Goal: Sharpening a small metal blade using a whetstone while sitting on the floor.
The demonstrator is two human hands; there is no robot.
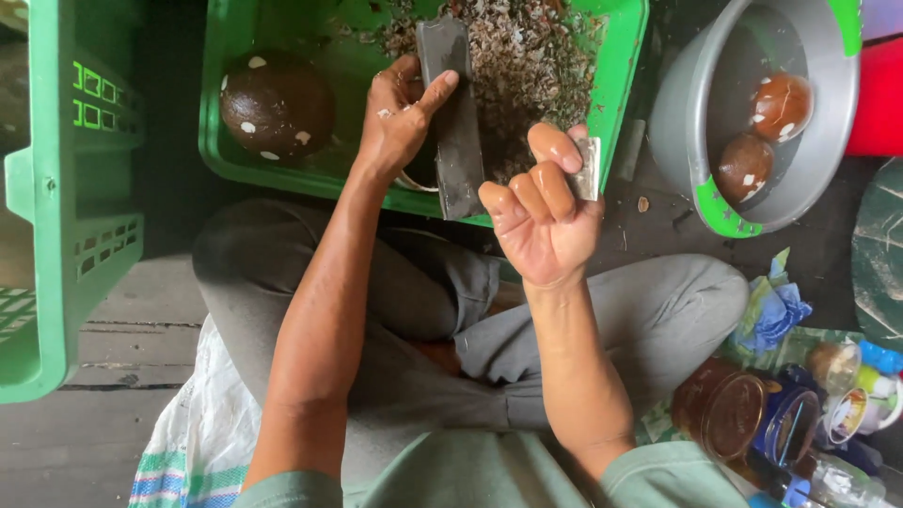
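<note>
My left hand (400,118) rests on a long dark flat block (455,122) that leans over the rim of a green tray (616,85), with the index finger stretched along the block's top. My right hand (544,212) is raised beside the block, fingers curled around a small shiny metal blade (590,169). In the tray lie a dark round peeled coconut (277,105) with white spots and a heap of brown shavings (527,61).
A grey basin (814,169) with a green rim at the upper right holds two brown peeled coconuts (781,105). A green crate (66,207) stands at the left. Jars, cups and plastic bags (790,395) lie at the lower right. I sit cross-legged on wooden planks (113,339).
</note>
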